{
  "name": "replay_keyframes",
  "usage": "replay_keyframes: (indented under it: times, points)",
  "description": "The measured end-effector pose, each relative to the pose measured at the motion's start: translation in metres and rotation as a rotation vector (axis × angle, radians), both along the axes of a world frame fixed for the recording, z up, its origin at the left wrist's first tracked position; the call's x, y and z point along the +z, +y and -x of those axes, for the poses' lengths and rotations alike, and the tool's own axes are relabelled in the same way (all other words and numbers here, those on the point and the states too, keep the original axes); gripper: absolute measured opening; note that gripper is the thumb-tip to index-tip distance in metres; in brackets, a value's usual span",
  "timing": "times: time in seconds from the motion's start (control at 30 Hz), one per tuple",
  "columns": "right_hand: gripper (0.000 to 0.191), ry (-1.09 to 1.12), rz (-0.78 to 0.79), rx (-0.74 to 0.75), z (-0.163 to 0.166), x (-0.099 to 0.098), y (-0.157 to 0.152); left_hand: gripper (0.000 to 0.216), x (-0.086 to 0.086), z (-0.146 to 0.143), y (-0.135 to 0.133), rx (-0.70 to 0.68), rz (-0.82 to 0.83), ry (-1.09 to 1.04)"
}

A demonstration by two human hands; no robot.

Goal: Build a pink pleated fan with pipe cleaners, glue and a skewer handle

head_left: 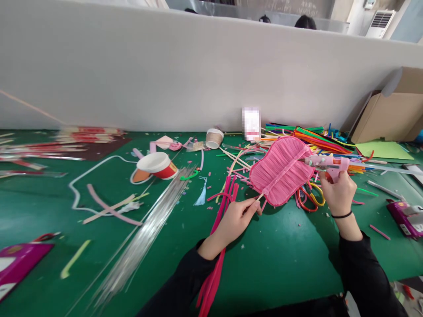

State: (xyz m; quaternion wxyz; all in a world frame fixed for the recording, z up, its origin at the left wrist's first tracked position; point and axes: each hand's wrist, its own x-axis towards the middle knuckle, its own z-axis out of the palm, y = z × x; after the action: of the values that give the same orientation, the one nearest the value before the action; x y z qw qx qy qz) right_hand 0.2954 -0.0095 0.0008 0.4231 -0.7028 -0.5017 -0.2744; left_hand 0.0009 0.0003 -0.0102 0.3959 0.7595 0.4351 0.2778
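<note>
My left hand (239,218) pinches the thin wooden stick handle of a pink hand fan (280,169), which is held tilted above the table. The fan has a wavy outline, and a strip runs along its middle. In my right hand (339,193) is a pink glue gun (328,164), its nozzle at the upper right edge of the fan; whether it touches cannot be made out. A clear glue stick (380,167) juts from the gun's back. Pink-red pipe cleaners (218,257) lie beneath my left wrist. Red and yellow-handled scissors (309,200) lie behind the fan, partly hidden.
Colourful pipe cleaners (320,138) heap behind the fan, near a cardboard box (390,110). On the left are a paper cup (160,166), clear sticks (148,233), a white cord (74,189) and a blue tassel (201,193). A grey partition (165,70) bounds the green table (271,264).
</note>
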Motion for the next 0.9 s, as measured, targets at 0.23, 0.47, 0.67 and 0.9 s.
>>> replay_keyframes:
  times: [0.23, 0.47, 0.67, 0.9]
  points:
    - [0.037, 0.186, 0.069, 0.151, 0.031, 0.007, -0.009, 0.044, -0.002, -0.001, 0.002, 0.001, 0.003, -0.013]
    - [0.021, 0.003, 0.188, 0.362, 0.058, -0.005, -0.018, 0.048, -0.003, 0.000, 0.003, 0.019, -0.008, 0.003]
    - [0.022, -0.059, 0.168, 0.369, 0.057, -0.008, -0.017, 0.047, -0.002, 0.000, 0.001, 0.023, 0.007, 0.000]
    - [0.021, -0.108, 0.159, 0.361, 0.057, -0.009, -0.017, 0.045, -0.001, 0.000, 0.001, 0.019, 0.012, -0.023]
